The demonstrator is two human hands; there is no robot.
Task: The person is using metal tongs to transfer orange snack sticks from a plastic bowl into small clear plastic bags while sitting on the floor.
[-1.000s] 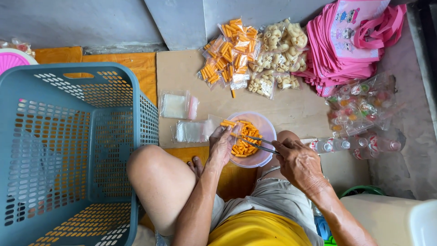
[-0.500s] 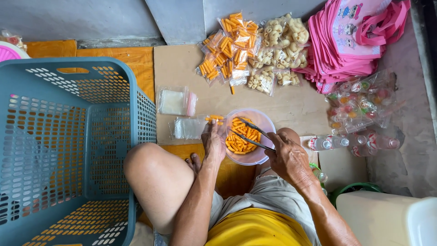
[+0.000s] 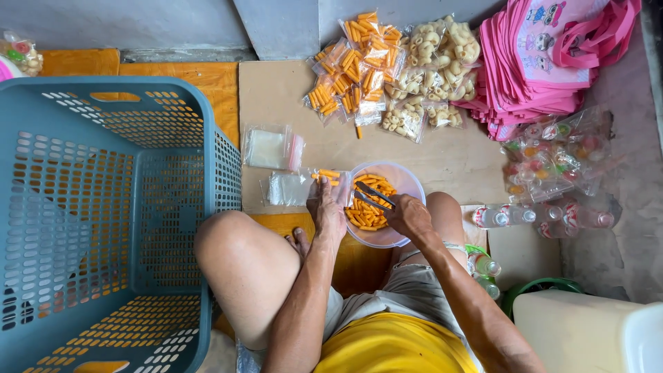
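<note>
I see the right hand (image 3: 409,215) clamped on metal tongs (image 3: 373,195) over the bowl (image 3: 407,181) of orange snack sticks (image 3: 366,211); left hand (image 3: 327,207) pinches a small clear bag (image 3: 330,178) just beside the bowl, blue basket (image 3: 103,207) at left

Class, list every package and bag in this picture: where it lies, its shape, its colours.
Clear packets of orange sticks: top centre, heaped.
Clear packets of pale puffs: right of those.
Pink printed bags: top right, stacked.
Empty clear zip bags: beside the blue basket.
Clear packets of coloured sweets: right side.
</note>
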